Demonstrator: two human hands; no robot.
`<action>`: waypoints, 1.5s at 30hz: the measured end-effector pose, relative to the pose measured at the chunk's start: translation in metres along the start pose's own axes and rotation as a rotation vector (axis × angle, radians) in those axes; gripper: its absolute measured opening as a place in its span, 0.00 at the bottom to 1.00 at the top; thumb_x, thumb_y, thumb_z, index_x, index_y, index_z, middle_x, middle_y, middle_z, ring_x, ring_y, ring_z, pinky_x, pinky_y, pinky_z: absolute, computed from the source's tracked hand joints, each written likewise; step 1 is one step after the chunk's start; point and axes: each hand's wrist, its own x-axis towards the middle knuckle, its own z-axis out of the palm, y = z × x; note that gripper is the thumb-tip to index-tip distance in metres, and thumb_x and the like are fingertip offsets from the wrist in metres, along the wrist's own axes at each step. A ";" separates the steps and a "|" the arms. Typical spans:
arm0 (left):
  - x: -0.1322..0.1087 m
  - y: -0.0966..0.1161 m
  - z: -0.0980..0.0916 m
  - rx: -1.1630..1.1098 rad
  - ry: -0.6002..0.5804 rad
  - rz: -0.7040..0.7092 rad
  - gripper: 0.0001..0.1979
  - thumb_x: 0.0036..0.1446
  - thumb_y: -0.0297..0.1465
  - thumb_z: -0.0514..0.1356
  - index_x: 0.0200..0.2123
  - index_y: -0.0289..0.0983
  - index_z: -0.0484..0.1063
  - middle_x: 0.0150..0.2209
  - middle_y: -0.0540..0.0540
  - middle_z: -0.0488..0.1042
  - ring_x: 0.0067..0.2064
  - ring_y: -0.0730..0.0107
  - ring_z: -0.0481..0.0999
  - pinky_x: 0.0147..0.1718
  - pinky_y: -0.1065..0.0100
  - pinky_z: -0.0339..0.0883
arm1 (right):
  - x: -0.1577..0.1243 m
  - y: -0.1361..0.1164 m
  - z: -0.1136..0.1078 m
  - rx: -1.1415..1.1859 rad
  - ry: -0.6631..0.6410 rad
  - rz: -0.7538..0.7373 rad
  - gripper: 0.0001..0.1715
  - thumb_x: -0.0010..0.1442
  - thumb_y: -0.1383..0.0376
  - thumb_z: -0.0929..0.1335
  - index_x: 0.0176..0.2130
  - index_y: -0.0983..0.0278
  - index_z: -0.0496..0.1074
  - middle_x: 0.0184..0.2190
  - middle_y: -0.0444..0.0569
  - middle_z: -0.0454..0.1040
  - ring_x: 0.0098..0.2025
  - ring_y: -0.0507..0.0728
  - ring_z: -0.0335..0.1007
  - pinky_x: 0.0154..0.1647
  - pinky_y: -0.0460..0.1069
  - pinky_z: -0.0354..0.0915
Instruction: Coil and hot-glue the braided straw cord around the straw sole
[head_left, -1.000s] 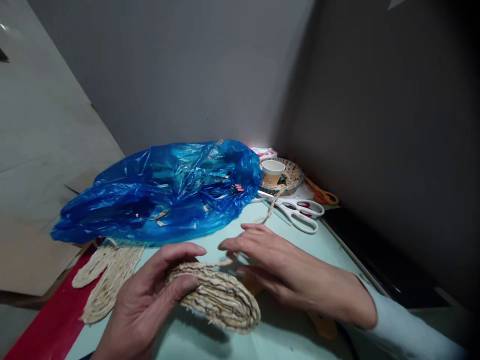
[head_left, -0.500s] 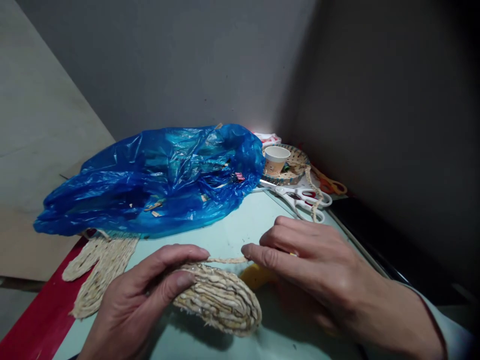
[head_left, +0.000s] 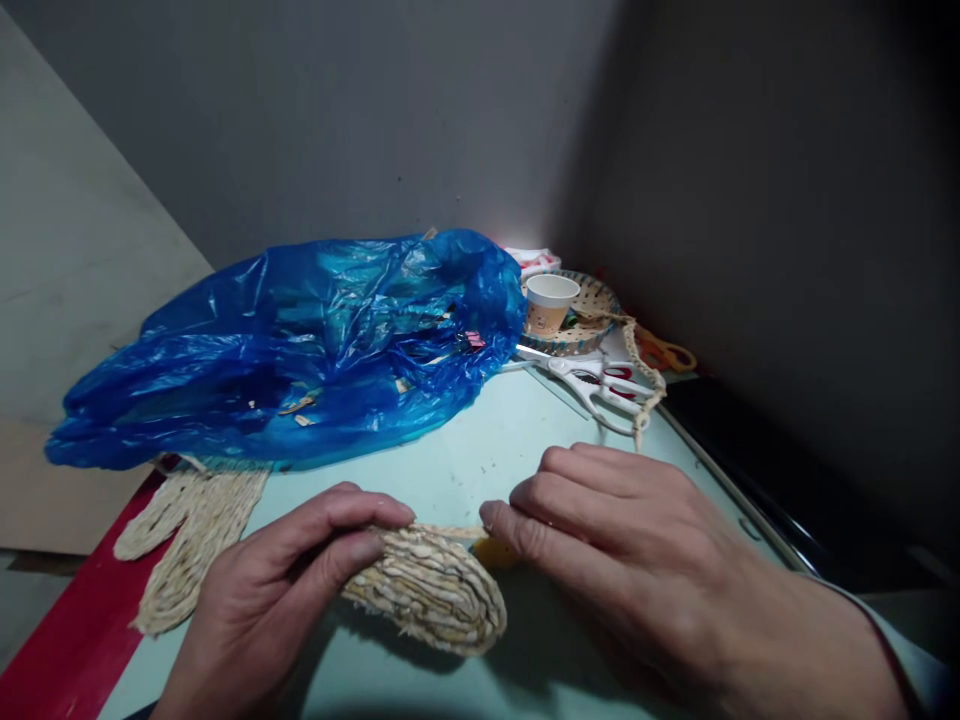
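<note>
My left hand (head_left: 300,570) is closed on an oval piece of coiled straw cord (head_left: 435,590), thumb in front and fingers over its top edge. The piece is tilted above the table, frayed along its lower side. A thin braided strand (head_left: 446,531) runs along its top edge to my right hand (head_left: 637,570), which pinches the strand's far end between closed fingers. Just behind the right fingertips shows part of a yellow object (head_left: 495,553); the rest is hidden, so its kind and whether the hand holds it are unclear.
A blue plastic bag (head_left: 300,350) with scraps lies at the back. A mitten-shaped straw piece (head_left: 195,540) rests at left. At back right are white scissors (head_left: 592,385), a paper cup (head_left: 550,305) in a woven basket (head_left: 577,343), and orange-handled scissors (head_left: 667,352).
My right hand has drawn slightly toward the piece, and the strand now lies closer along its top edge. The view has shifted a little.
</note>
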 end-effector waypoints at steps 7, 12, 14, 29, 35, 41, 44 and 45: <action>0.002 -0.001 0.001 0.009 -0.012 -0.028 0.05 0.50 0.40 0.65 0.27 0.55 0.82 0.31 0.61 0.83 0.34 0.75 0.82 0.34 0.85 0.72 | -0.002 -0.003 0.006 -0.029 0.077 -0.004 0.16 0.66 0.77 0.61 0.43 0.77 0.78 0.27 0.48 0.70 0.28 0.57 0.58 0.28 0.53 0.53; 0.011 -0.009 -0.007 0.091 -0.144 0.158 0.04 0.51 0.39 0.66 0.30 0.56 0.83 0.31 0.60 0.85 0.32 0.73 0.84 0.31 0.84 0.73 | -0.001 -0.005 0.008 -0.021 0.105 -0.012 0.14 0.65 0.77 0.62 0.39 0.77 0.78 0.25 0.47 0.69 0.27 0.55 0.55 0.25 0.53 0.51; 0.013 -0.012 -0.009 0.088 -0.121 0.166 0.05 0.53 0.39 0.65 0.31 0.56 0.83 0.32 0.61 0.85 0.32 0.74 0.84 0.31 0.84 0.73 | -0.001 -0.005 0.007 -0.033 0.100 -0.017 0.15 0.65 0.78 0.62 0.36 0.76 0.78 0.24 0.47 0.69 0.26 0.55 0.55 0.25 0.53 0.50; 0.015 -0.019 -0.011 0.127 -0.125 0.208 0.06 0.56 0.37 0.64 0.34 0.55 0.83 0.36 0.60 0.86 0.37 0.71 0.86 0.34 0.83 0.74 | -0.008 -0.010 0.015 0.006 -0.026 0.061 0.15 0.66 0.75 0.60 0.42 0.71 0.76 0.29 0.49 0.74 0.29 0.57 0.65 0.30 0.53 0.62; 0.009 -0.010 -0.002 0.041 -0.136 0.137 0.08 0.55 0.36 0.64 0.33 0.58 0.82 0.36 0.63 0.85 0.38 0.75 0.84 0.38 0.85 0.73 | -0.004 -0.016 0.016 0.155 0.010 0.257 0.19 0.71 0.62 0.62 0.58 0.65 0.67 0.50 0.52 0.77 0.48 0.60 0.71 0.46 0.54 0.71; -0.001 -0.004 0.010 -0.029 -0.055 0.067 0.08 0.53 0.36 0.64 0.31 0.59 0.82 0.34 0.65 0.83 0.37 0.78 0.82 0.39 0.86 0.70 | 0.001 -0.016 0.019 0.262 0.014 0.222 0.14 0.72 0.64 0.61 0.51 0.64 0.73 0.53 0.50 0.78 0.48 0.58 0.72 0.48 0.52 0.71; -0.004 -0.001 0.012 -0.065 -0.006 0.043 0.08 0.53 0.36 0.63 0.30 0.58 0.82 0.33 0.65 0.82 0.37 0.78 0.80 0.39 0.85 0.69 | 0.000 -0.016 0.020 0.308 -0.009 0.239 0.16 0.72 0.65 0.61 0.55 0.63 0.72 0.56 0.49 0.76 0.50 0.59 0.72 0.51 0.55 0.70; -0.005 0.000 0.013 -0.069 -0.003 0.042 0.08 0.54 0.36 0.63 0.30 0.58 0.82 0.33 0.65 0.82 0.37 0.77 0.80 0.39 0.84 0.69 | 0.000 -0.015 0.021 0.318 -0.020 0.244 0.17 0.72 0.66 0.61 0.56 0.63 0.71 0.57 0.49 0.75 0.51 0.59 0.72 0.52 0.56 0.70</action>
